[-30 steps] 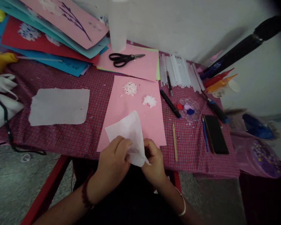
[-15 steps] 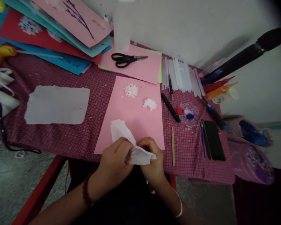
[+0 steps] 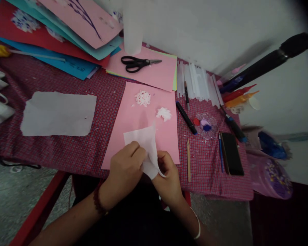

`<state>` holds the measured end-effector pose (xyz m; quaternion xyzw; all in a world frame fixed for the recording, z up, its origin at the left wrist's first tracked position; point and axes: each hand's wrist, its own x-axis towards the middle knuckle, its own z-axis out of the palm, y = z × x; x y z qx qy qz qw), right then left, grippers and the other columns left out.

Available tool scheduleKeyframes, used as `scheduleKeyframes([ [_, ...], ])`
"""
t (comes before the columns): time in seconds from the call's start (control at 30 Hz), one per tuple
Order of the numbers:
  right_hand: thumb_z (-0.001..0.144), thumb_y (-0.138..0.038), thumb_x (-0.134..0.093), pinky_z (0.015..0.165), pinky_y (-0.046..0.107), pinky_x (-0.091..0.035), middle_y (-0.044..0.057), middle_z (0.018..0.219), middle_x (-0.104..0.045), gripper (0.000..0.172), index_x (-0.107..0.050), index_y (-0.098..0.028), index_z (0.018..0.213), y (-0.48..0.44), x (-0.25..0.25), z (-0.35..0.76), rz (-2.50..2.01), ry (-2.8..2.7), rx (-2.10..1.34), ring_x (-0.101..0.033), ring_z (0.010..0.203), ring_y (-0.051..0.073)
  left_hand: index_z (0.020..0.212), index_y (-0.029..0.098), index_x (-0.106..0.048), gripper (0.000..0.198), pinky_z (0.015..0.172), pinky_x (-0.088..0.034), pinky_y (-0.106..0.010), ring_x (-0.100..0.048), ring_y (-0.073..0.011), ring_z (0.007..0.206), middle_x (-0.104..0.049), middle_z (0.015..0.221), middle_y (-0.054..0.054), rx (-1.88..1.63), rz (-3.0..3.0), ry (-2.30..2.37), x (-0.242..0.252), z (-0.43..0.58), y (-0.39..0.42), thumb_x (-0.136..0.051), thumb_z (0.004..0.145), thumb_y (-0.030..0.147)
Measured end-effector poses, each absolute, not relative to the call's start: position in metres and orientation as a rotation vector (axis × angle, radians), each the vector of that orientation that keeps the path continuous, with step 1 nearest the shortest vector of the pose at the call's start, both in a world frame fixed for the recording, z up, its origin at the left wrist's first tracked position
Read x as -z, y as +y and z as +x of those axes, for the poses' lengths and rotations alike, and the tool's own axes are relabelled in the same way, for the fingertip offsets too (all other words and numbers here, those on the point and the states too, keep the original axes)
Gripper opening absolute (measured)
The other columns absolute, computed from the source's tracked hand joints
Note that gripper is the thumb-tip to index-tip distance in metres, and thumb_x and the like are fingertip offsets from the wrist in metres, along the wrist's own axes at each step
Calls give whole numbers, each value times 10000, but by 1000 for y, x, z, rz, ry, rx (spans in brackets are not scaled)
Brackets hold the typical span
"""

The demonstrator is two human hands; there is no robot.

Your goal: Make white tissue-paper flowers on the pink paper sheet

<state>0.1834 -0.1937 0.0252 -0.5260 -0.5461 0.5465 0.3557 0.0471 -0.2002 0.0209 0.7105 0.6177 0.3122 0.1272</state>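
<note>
A creased white sheet of thin paper, perhaps tissue (image 3: 143, 138), is held between both hands over the near part of a pink paper sheet (image 3: 118, 136). My left hand (image 3: 127, 167) is closed on it, fingers curled inward. My right hand (image 3: 169, 177) grips its right side, thumb and fingers bent around the edge. Farther up the pink sheet sit a white paper puff with red specks (image 3: 143, 98) and a plain white puff (image 3: 164, 114). To the left, a flat whitish sheet (image 3: 59, 114) lies on the checked cloth.
Black scissors (image 3: 136, 64) rest on stacked coloured paper. Right of the pink sheet lie a black marker (image 3: 186, 118), a paint palette (image 3: 205, 124), a wooden stick (image 3: 188, 160) and a phone (image 3: 231, 153). White glue sticks (image 3: 197, 80) line the wall side. Colourful cards (image 3: 66, 51) fill the back left.
The white paper has turned and opened out between my hands, its upper part now standing higher and farther right. The view has shifted slightly.
</note>
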Motion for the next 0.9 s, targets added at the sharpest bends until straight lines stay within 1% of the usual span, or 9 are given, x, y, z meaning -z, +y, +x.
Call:
scheduleKeyframes([
  [0.07, 696, -78, -642, 573, 223, -448, -40, 761, -576, 275, -541, -226, 905, -193, -24, 184, -1356, -1393, -1362, -546, 663, 116, 600, 181, -406, 247, 496, -301, -246, -410, -117, 579, -459, 688, -1, -977, 2028, 1744, -20, 49, -200, -501, 757, 15],
  [0.13, 689, -62, -629, 567, 218, -442, -46, 757, -557, 272, -520, -227, 877, -194, -21, 185, -1351, -1383, -1289, -533, 649, 109, 640, 179, -435, 207, 515, -337, -240, -451, -121, 609, -487, 717, -3, -1012, 1975, 1697, -18, 49, -201, -508, 745, 16],
  [0.2, 704, -53, -607, 577, 220, -439, -47, 757, -546, 242, -516, -224, 849, -196, -19, 186, -1335, -1419, -1226, -523, 651, 106, 800, 170, -531, 151, 543, -378, -243, -492, -136, 647, -523, 760, -7, -971, 1961, 1678, -17, 49, -203, -511, 753, 28],
  [0.27, 727, -55, -586, 593, 229, -440, -37, 774, -547, 206, -529, -220, 837, -197, -18, 188, -1306, -1494, -1198, -522, 674, 112, 1038, 181, -561, 289, 570, -414, -252, -524, -152, 685, -549, 808, -16, -902, 2016, 1651, -18, 48, -205, -499, 790, 46],
  [0.33, 746, -57, -564, 592, 238, -435, -27, 784, -545, 184, -541, -217, 836, -198, -19, 189, -1292, -1567, -1179, -522, 687, 120, 1137, 195, -554, 349, 577, -434, -261, -538, -161, 691, -556, 819, -25, -861, 2084, 1623, -19, 46, -204, -488, 822, 60],
  [0.53, 693, -8, -529, 591, 249, -407, -24, 792, -544, 260, -539, -220, 843, -196, -23, 191, -1340, -1721, -1049, -509, 693, 128, 1043, 143, -592, 304, 577, -472, -314, -550, -206, 704, -567, 799, -49, -686, 2200, 1637, -30, 43, -200, -518, 774, 23],
  [0.63, 659, 10, -508, 564, 236, -385, -36, 760, -528, 289, -537, -220, 831, -194, -23, 192, -1372, -1760, -991, -488, 662, 120, 927, 132, -603, 178, 608, -487, -344, -550, -222, 723, -567, 783, -56, -652, 2252, 1637, -35, 42, -199, -552, 774, 57],
  [0.77, 672, -5, -541, 551, 228, -383, -38, 746, -534, 257, -540, -217, 817, -192, -19, 193, -1409, -1727, -983, -495, 661, 118, 765, 150, -569, 94, 577, -464, -328, -533, -208, 669, -546, 717, -37, -689, 2197, 1682, -35, 43, -199, -547, 756, 59],
  [0.9, 693, -19, -554, 548, 228, -382, -38, 737, -538, 224, -539, -214, 801, -193, -20, 193, -1410, -1713, -990, -498, 651, 115, 694, 178, -506, 125, 528, -415, -309, -503, -193, 622, -516, 676, -17, -714, 2196, 1695, -32, 45, -202, -525, 747, 67],
])
